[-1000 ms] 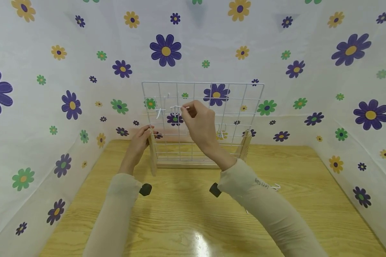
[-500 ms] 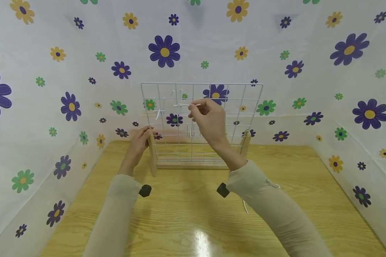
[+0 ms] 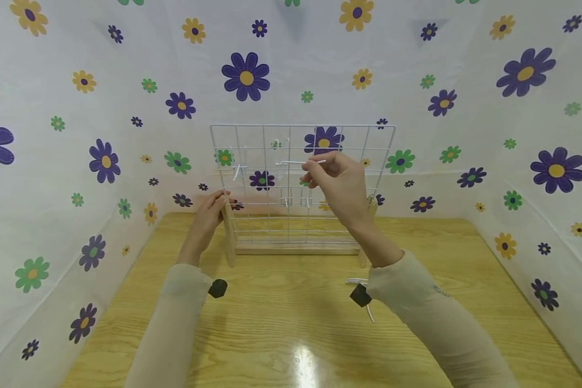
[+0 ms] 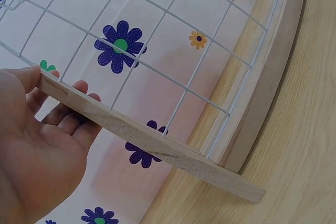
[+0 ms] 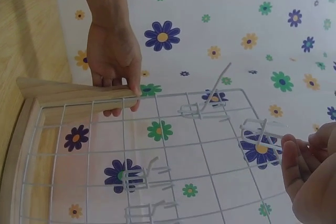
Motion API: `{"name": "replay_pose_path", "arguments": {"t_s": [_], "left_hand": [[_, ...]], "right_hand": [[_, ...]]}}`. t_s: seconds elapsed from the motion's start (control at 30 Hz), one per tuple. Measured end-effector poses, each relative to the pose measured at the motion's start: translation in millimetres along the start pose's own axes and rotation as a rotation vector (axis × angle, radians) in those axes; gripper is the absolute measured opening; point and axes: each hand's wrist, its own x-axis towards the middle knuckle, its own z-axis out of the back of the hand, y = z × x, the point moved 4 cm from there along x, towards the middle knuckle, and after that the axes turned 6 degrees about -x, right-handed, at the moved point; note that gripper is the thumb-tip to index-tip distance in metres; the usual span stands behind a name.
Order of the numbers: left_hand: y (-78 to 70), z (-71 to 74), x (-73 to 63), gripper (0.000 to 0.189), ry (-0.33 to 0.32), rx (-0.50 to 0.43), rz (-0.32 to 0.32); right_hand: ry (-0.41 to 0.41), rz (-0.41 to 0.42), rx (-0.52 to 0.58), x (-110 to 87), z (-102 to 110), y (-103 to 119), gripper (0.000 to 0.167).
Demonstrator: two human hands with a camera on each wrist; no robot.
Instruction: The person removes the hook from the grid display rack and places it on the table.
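A white wire grid (image 3: 271,126) stands upright in a wooden base. My left hand (image 3: 206,221) grips the left wooden upright (image 3: 229,237), thumb on the near side and fingers behind it, as the left wrist view shows. With thumb and fingertips my right hand (image 3: 341,186) pinches a white wire hook (image 5: 261,132) by one end. In the head view this hook overlaps the upper middle of the grid. Another hook (image 3: 237,170) hangs at the grid's upper left. Two more hooks, one left (image 3: 286,201) and one right (image 3: 306,202), hang lower near the middle.
White hooks (image 3: 356,281) lie on the wooden table (image 3: 271,323), partly behind the black block (image 3: 361,295) at my right cuff. Flower-patterned sheeting (image 3: 291,64) encloses the back and both sides, close behind the grid.
My right hand has moved to the right along the grid with the hook, uncovering the lower middle hooks. My left hand has stayed on the upright.
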Motion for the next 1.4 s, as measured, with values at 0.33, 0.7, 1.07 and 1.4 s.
{"name": "replay_pose_path", "arguments": {"t_s": [0.33,0.7,1.07,1.4], "left_hand": [[-1.7,0.7,-0.7,0.054,-0.014,0.007,0.002],[-1.0,-2.0,-0.3,0.055,-0.021,0.003,0.009],[0.2,-1.6,-0.3,0.054,-0.018,-0.035,0.026],[-0.8,0.9,-2.2,0.057,-0.024,0.002,0.048]], "right_hand": [[0.006,-0.025,0.010,-7.4,29.1,1.8,0.014],[0.016,-0.078,-0.025,-30.6,56.8,-6.3,0.015],[-0.012,-0.140,-0.043,-59.1,83.2,-16.6,0.015],[-0.023,-0.196,0.016,-81.9,97.5,-25.8,0.016]]}}
